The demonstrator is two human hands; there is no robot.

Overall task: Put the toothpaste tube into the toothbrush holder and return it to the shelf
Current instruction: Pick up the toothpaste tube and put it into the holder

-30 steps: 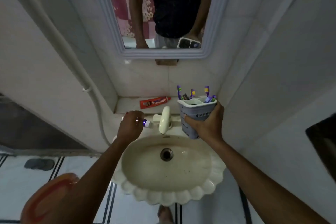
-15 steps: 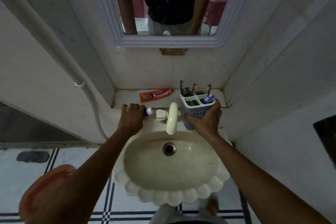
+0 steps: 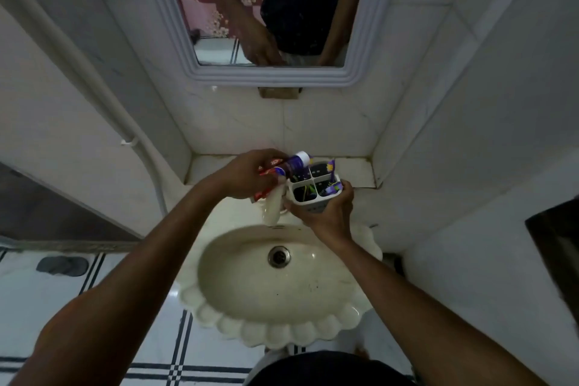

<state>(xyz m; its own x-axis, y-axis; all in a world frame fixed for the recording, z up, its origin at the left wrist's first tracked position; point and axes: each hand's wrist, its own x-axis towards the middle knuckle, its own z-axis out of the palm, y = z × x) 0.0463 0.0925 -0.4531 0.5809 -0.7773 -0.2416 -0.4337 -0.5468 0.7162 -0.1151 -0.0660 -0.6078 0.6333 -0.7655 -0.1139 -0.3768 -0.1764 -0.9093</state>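
The left hand (image 3: 247, 175) has lifted the purple toothpaste tube (image 3: 296, 163) from the sink edge, now gripping it over the toothbrush holder (image 3: 315, 186). The right hand (image 3: 329, 216) still clasps the holder.

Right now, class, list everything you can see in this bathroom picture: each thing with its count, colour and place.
Toothbrush holder: one, white, four compartments, held over the tap.
Toothbrushes: at least two, purple, in the holder.
Purple tube: one, white cap, beside the holder's rim.
Red tube: one, in the same grip.
Tap: one, cream, behind the basin.
Basin: one, cream, scalloped rim.
Shelf: one, white, behind the tap.
Mirror: one, white frame, on the wall.
Pipe: one, white, on the left wall.
Left hand: grips both tubes.
Right hand: grips the holder.
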